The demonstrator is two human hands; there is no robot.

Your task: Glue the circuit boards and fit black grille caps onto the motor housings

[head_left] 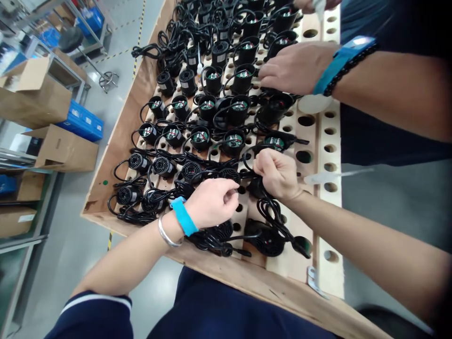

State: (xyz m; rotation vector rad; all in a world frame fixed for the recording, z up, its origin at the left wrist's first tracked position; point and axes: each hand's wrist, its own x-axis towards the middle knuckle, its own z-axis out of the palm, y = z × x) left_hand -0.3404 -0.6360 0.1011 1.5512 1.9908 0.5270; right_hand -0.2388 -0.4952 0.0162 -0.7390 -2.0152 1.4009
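Left hand (212, 203), right hand (278, 176): fingers curled, grips unclear; best keep coiled black cable (273, 214), right hand's six o'clock, untangled

Open cardboard boxes (67, 150), blue bins (83, 120), stool (70, 39) (dark seat), striped floor tape (139, 37)

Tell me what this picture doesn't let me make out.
Head view: anything inside the person's bare right grip, hidden by its closed fingers.
Head view: the upper end of the white tapered nozzle, cut off by the top edge.
Head view: print on the white label of a black cylindrical housing, too small.
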